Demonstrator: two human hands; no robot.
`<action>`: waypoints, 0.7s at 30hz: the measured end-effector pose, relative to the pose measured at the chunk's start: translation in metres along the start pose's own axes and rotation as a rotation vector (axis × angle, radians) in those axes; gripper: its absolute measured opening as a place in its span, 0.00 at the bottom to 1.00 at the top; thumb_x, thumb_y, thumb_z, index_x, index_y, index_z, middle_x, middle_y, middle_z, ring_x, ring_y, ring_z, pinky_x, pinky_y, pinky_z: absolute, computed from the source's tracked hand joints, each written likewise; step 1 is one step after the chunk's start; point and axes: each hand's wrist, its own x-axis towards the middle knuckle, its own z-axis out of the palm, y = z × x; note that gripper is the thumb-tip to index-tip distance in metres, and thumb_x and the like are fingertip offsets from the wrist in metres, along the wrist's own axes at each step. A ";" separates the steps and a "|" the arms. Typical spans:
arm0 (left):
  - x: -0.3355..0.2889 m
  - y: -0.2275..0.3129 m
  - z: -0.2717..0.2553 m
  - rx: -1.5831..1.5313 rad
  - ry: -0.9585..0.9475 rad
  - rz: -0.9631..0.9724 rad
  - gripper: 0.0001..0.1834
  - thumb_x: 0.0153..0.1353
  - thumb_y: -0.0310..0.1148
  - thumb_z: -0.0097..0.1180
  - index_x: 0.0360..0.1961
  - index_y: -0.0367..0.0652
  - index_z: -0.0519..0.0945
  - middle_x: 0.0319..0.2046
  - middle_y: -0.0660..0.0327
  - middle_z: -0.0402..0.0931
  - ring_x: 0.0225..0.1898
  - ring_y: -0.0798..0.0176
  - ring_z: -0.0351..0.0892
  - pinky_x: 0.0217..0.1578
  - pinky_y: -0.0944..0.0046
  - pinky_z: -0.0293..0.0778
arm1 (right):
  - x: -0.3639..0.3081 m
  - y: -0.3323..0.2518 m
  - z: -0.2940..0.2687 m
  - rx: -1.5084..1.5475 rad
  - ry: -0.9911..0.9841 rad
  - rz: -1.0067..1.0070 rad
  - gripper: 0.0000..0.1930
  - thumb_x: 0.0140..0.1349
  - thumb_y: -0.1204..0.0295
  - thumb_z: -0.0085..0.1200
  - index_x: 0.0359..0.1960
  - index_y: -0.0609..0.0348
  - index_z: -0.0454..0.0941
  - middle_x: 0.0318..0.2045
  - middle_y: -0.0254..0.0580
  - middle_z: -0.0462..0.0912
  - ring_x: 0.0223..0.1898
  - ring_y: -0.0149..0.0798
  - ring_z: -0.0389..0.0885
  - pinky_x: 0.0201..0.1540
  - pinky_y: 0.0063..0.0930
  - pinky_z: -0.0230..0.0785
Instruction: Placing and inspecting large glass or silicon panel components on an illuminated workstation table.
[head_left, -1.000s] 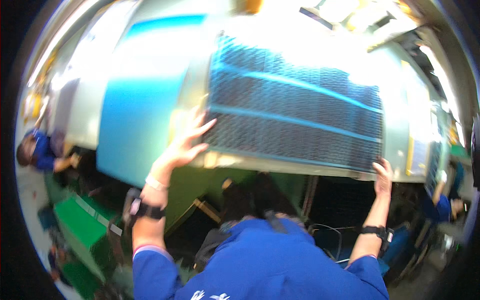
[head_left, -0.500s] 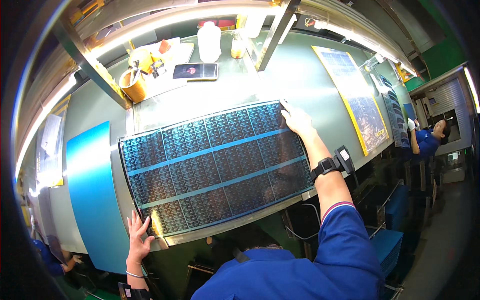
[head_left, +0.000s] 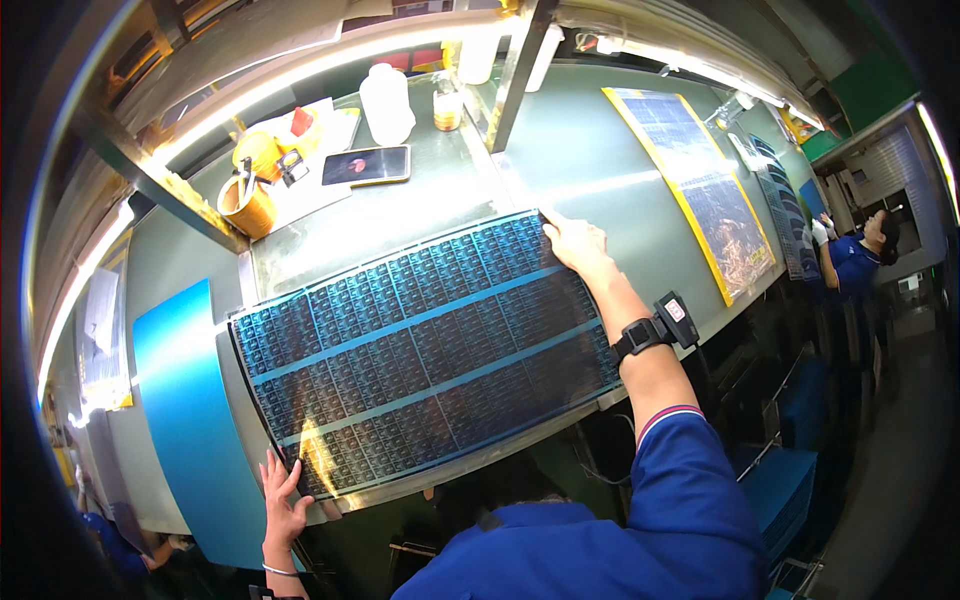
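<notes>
A dark rectangular panel (head_left: 420, 345) with rows of fine blue patterning and two plain blue bands lies tilted across the bench in front of me. My right hand (head_left: 580, 248) grips its far right corner, fingers bent over the edge. At the near left corner, my left hand (head_left: 284, 500) touches the panel's edge with fingers stretched and apart. A black strapped device (head_left: 655, 325) sits on my right wrist. Left of the panel lies a plain, glossy blue sheet (head_left: 190, 400).
Behind the panel are a phone (head_left: 367, 166), a white bottle (head_left: 387, 105), a small jar (head_left: 447, 108) and an orange cup of tools (head_left: 246, 206). Metal posts (head_left: 520, 75) rise from the bench. A yellow-bordered sheet (head_left: 690, 190) lies right. A co-worker (head_left: 855, 255) stands at far right.
The whole view has tilted, and the bench items appear shifted left and lower. Both hands stay at the same panel corners; the left fingers lie closer along its edge.
</notes>
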 end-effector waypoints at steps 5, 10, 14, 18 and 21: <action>0.000 0.003 -0.002 -0.014 -0.013 -0.030 0.40 0.39 0.23 0.65 0.59 0.49 0.71 0.67 0.49 0.50 0.71 0.47 0.38 0.68 0.45 0.32 | 0.003 -0.003 -0.005 0.002 -0.062 0.020 0.22 0.65 0.56 0.41 0.61 0.26 0.60 0.36 0.51 0.82 0.43 0.54 0.79 0.46 0.49 0.69; -0.004 0.009 -0.001 0.076 0.055 -0.036 0.40 0.41 0.25 0.65 0.61 0.50 0.68 0.67 0.51 0.51 0.70 0.47 0.41 0.68 0.44 0.34 | 0.002 -0.009 -0.002 -0.183 0.042 -0.032 0.20 0.62 0.56 0.45 0.57 0.33 0.68 0.44 0.45 0.77 0.51 0.50 0.69 0.51 0.47 0.62; -0.031 -0.002 0.004 0.380 0.098 0.069 0.33 0.50 0.29 0.58 0.61 0.42 0.66 0.66 0.54 0.56 0.68 0.49 0.50 0.67 0.43 0.40 | 0.002 -0.023 0.031 -0.179 0.478 -0.320 0.18 0.57 0.62 0.47 0.46 0.57 0.74 0.46 0.45 0.72 0.53 0.46 0.65 0.54 0.43 0.58; -0.018 0.020 0.012 0.490 0.105 -0.016 0.32 0.54 0.31 0.55 0.61 0.37 0.63 0.63 0.50 0.58 0.66 0.49 0.54 0.66 0.46 0.44 | 0.001 -0.008 0.054 0.036 0.575 -0.279 0.21 0.58 0.67 0.47 0.53 0.61 0.71 0.52 0.47 0.72 0.54 0.48 0.66 0.59 0.41 0.56; 0.026 0.054 0.037 0.373 0.233 -0.042 0.30 0.57 0.32 0.52 0.60 0.32 0.62 0.63 0.45 0.57 0.65 0.48 0.55 0.65 0.46 0.47 | 0.000 0.013 0.065 -0.042 0.538 -0.190 0.22 0.62 0.65 0.46 0.59 0.54 0.68 0.57 0.40 0.68 0.57 0.46 0.63 0.62 0.39 0.53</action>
